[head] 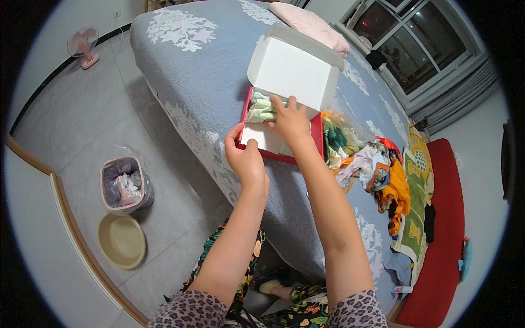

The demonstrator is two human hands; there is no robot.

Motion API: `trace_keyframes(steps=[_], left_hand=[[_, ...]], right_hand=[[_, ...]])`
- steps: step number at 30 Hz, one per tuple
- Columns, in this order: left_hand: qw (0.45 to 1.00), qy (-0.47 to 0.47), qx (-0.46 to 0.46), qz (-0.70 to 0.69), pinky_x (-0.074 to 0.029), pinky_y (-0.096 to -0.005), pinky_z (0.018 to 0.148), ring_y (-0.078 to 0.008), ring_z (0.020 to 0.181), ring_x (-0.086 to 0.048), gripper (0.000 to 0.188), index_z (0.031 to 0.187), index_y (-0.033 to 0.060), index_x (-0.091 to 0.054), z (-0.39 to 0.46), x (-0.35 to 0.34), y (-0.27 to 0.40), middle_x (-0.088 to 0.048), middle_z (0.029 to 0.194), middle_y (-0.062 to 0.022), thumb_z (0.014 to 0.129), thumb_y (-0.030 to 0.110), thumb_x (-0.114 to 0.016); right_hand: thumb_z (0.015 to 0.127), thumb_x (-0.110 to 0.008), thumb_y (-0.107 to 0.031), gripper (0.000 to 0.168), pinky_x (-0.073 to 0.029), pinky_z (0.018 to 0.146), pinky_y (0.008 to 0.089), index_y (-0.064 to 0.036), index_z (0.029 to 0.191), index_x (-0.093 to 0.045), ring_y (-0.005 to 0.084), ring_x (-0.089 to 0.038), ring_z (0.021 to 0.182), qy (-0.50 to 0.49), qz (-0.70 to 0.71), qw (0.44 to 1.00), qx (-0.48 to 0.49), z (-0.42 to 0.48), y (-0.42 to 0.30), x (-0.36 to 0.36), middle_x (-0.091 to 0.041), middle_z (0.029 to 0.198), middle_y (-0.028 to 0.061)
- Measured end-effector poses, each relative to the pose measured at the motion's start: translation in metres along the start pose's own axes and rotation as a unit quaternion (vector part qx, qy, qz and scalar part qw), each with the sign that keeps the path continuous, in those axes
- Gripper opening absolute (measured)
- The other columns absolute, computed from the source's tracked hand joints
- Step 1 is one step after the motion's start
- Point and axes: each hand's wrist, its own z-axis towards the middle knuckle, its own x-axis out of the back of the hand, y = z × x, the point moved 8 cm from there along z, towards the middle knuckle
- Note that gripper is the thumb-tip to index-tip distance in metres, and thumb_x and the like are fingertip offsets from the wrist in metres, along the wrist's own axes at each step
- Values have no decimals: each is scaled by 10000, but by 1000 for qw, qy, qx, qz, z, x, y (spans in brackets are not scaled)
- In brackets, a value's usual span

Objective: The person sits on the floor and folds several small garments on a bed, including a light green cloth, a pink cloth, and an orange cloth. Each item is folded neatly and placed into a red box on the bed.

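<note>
A red cardboard box [317, 135] with a white inside and its lid [295, 65] raised stands on the quilted bedspread [197, 82]. Pale green wrapped packets [261, 107] lie in its far left part. My left hand [246, 158] grips the box's near left corner, thumb over the rim. My right hand [291, 121] reaches into the box with spread fingers at the right side of the packets; whether it holds one cannot be told. White bottom shows nearer to me. Right of the box lie colourful scarves or cloths [369, 160] and a clear plastic bag [348, 119].
On the floor at left stand a lined waste bin [105, 184] with rubbish and a beige plastic basin [141, 242]. A pink fan [84, 45] is by the far wall. A pink folded quilt [311, 24] lies on the bed, with a red headboard [445, 205] at right.
</note>
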Motion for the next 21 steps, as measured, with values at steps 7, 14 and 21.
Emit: trace_keyframes(steps=[7, 14, 21], left_hand=[[991, -27, -55, 118, -403, -328, 957, -210, 1062, -496, 417, 1171, 14, -538, 19, 3, -8, -538, 1160, -111, 769, -77, -472], [957, -79, -114, 254, -437, -310, 916, -207, 1020, -552, 414, 1140, 32, -571, 22, -1, 6, -562, 1141, -108, 751, -87, -490], [737, -280, -408, 461, -502, -404, 775, -340, 853, -621, 197, 901, 84, -688, 11, -63, 44, -665, 937, -141, 763, 39, -555]], right_hand=[[674, -743, -144, 643, -506, 846, 448, -65, 1250, -468, 422, -589, 964, 9, 224, 973, -50, 2, 25, -1, -506, 1151, 246], [649, -735, -125, 554, -464, 918, 413, -6, 1150, -531, 388, -554, 1047, 93, 344, 933, -57, 7, 33, -20, -541, 1110, 228], [649, -752, -136, 682, -461, 930, 386, -15, 1263, -479, 347, -554, 1075, 83, 375, 923, -11, 8, 41, -28, -540, 1204, 215]])
